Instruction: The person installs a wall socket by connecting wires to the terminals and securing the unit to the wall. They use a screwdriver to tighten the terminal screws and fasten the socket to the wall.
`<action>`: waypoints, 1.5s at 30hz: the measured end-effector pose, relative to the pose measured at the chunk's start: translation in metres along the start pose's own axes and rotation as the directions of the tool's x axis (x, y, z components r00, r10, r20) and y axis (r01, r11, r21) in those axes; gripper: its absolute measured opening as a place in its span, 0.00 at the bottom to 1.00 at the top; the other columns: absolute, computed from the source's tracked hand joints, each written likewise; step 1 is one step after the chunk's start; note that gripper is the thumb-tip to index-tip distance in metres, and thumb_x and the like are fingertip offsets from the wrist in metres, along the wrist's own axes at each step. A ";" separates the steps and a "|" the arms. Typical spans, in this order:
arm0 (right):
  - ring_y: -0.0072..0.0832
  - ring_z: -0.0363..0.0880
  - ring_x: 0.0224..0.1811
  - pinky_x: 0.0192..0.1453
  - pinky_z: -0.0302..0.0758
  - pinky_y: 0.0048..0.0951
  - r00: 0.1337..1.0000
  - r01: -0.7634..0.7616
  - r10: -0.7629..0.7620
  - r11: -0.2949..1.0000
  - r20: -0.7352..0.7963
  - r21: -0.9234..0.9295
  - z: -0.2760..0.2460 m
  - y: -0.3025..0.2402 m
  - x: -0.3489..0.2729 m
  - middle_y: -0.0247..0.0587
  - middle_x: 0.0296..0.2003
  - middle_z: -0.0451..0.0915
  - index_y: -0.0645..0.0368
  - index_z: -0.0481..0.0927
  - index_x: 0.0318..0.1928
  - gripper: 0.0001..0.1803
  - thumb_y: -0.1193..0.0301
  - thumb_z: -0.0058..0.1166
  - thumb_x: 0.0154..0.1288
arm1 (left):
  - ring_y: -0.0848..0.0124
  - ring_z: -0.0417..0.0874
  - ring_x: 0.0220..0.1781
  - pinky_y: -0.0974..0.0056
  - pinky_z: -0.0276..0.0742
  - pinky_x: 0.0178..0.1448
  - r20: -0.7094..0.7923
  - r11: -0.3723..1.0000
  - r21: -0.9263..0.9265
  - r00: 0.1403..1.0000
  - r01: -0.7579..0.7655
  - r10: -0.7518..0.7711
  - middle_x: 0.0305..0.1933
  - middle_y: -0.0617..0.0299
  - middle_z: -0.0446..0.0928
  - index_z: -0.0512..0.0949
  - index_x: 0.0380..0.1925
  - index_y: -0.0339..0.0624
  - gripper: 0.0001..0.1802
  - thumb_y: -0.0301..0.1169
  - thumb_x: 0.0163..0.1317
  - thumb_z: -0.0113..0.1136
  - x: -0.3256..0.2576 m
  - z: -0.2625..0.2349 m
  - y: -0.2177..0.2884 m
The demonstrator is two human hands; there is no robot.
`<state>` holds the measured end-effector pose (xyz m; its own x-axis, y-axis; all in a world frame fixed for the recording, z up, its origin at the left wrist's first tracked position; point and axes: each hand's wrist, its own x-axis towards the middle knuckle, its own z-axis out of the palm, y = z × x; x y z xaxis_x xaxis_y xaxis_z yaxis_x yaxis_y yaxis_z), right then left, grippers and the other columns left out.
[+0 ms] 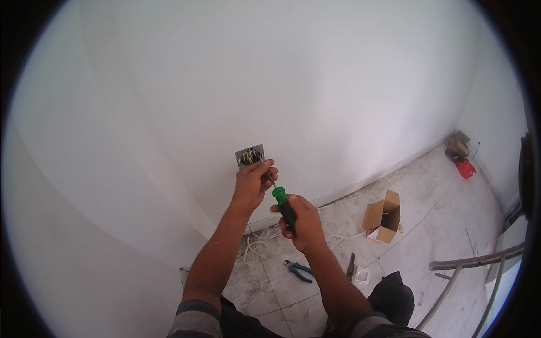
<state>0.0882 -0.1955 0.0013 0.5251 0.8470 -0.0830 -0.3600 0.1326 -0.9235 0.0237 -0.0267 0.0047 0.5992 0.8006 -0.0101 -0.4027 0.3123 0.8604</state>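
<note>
A square wall socket insert (249, 157) with a grey metal frame sits at the wall, its round middle uncovered. My right hand (305, 221) is wrapped around the green and black handle of a screwdriver (280, 195), whose thin shaft points up and left toward the insert. At the insert's lower right corner, my left hand (251, 185) is closed, with thumb and fingers pinched about the front end of the shaft. Those fingers hide the screwdriver's tip and part of the frame. Whether they also grip the frame is hard to see.
Blue-handled pliers (299, 271) lie on the dusty tiled floor below my hands, near white cable offcuts (253, 248). An open cardboard box (382, 217) stands to the right. A ladder-like metal frame (479, 262) is at the lower right. A red bag (465, 169) lies by the far corner.
</note>
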 end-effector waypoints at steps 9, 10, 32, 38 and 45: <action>0.25 0.76 0.21 0.21 0.68 0.22 0.972 -0.230 0.177 0.845 0.152 0.483 -0.007 -0.008 0.007 0.47 0.38 0.81 0.65 0.73 0.62 0.21 0.69 0.55 0.74 | 0.69 0.84 0.36 0.69 0.77 0.37 0.135 0.984 -0.154 0.989 0.088 -0.067 0.37 0.56 0.83 0.81 0.45 0.32 0.12 0.32 0.73 0.59 -0.004 -0.008 0.000; 0.25 0.76 0.21 0.21 0.68 0.22 0.960 -0.277 0.207 0.801 0.189 0.531 -0.009 -0.008 0.008 0.47 0.38 0.81 0.65 0.73 0.63 0.21 0.70 0.55 0.74 | 0.67 0.82 0.38 0.67 0.77 0.41 0.127 0.991 -0.119 0.991 0.052 -0.037 0.38 0.56 0.82 0.80 0.46 0.31 0.13 0.32 0.73 0.58 -0.001 -0.015 -0.005; 0.24 0.77 0.26 0.19 0.66 0.22 0.996 -0.087 0.088 0.976 0.004 0.202 0.004 -0.008 0.002 0.50 0.44 0.81 0.63 0.75 0.58 0.19 0.70 0.60 0.71 | 0.72 0.85 0.33 0.74 0.78 0.33 0.044 0.998 -0.052 0.998 -0.032 0.034 0.33 0.59 0.84 0.82 0.40 0.36 0.08 0.31 0.70 0.64 0.002 -0.004 0.002; 0.23 0.75 0.24 0.20 0.66 0.21 0.904 0.395 -0.428 0.817 0.018 -0.421 0.007 0.002 -0.001 0.50 0.43 0.81 0.64 0.74 0.59 0.19 0.73 0.58 0.72 | 0.73 0.84 0.33 0.75 0.78 0.33 -0.054 0.999 0.045 0.998 -0.010 0.012 0.33 0.60 0.84 0.83 0.40 0.36 0.08 0.31 0.69 0.66 0.000 -0.005 0.002; 0.27 0.79 0.29 0.24 0.71 0.25 0.993 -0.072 0.041 0.957 0.114 0.281 -0.014 0.006 0.021 0.48 0.42 0.82 0.62 0.75 0.59 0.17 0.73 0.57 0.72 | 0.71 0.86 0.35 0.71 0.80 0.37 0.139 0.996 -0.069 0.989 0.062 -0.052 0.36 0.58 0.85 0.82 0.43 0.35 0.10 0.31 0.73 0.60 -0.003 -0.012 0.002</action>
<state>0.1079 -0.1838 -0.0115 0.4187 0.9048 -0.0775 -0.5990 0.2110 -0.7724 0.0128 -0.0228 0.0001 0.7097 0.7043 0.0161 -0.4116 0.3959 0.8209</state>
